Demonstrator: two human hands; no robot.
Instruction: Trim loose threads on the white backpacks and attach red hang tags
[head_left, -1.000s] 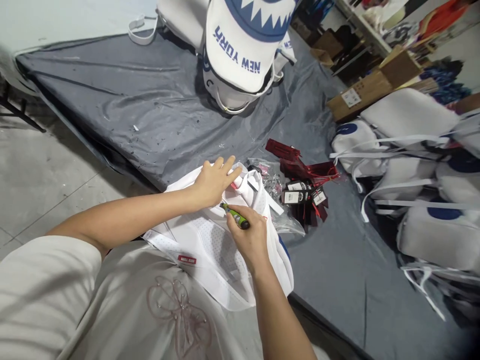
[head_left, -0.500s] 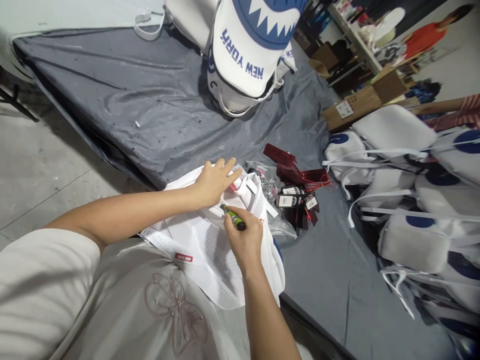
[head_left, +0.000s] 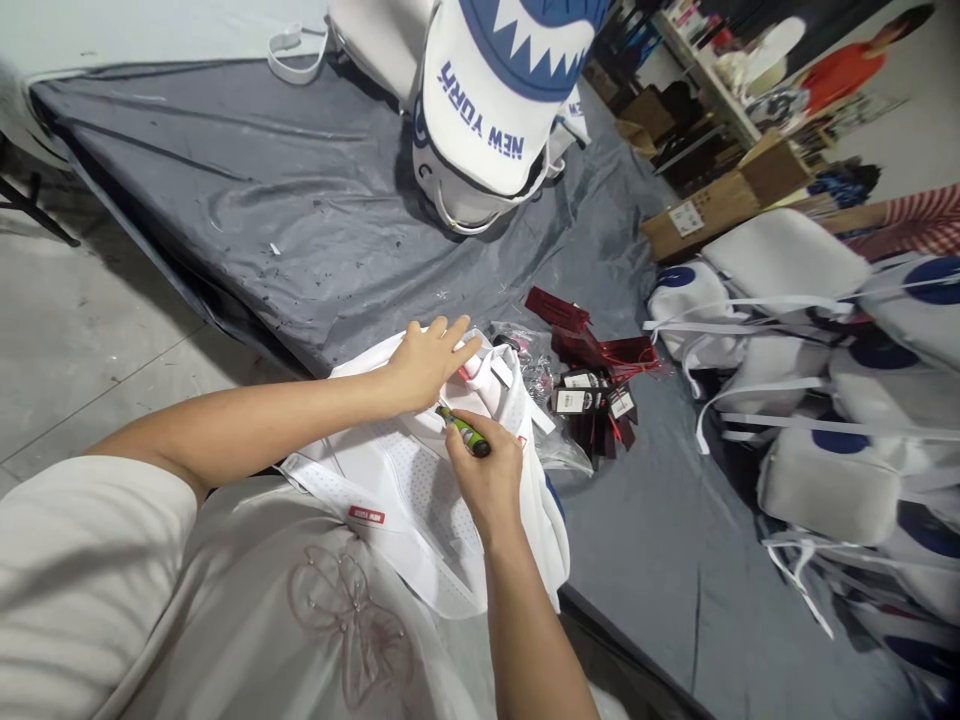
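An upturned white cap [head_left: 420,480] lies at the table edge against my body, its dotted lining and red "NEW YORK" label [head_left: 367,515] showing. My left hand [head_left: 431,365] rests on the cap's far side, fingers stretched out and spread, pressing the fabric. In my right hand [head_left: 491,470] is a slim tool with a green-and-black handle [head_left: 471,435], gripped between thumb and fingers. Its front end points into the cap beside my left palm; the very tip is too small to make out. A folded white piece with a red edge [head_left: 484,385] sits inside the cap near my left fingertips.
Right of the cap lie a clear plastic bag [head_left: 529,360] and dark red and black hang tags [head_left: 596,400]. A stack of white-and-blue caps [head_left: 480,110] stands at the back. Many white caps [head_left: 829,485] cover the right side. A striped sleeve [head_left: 922,220] and a person in red [head_left: 844,78] are beyond.
My right hand and the green tool have shifted very slightly left. My left hand keeps its place on the cap. The striped sleeve at the right has moved a little.
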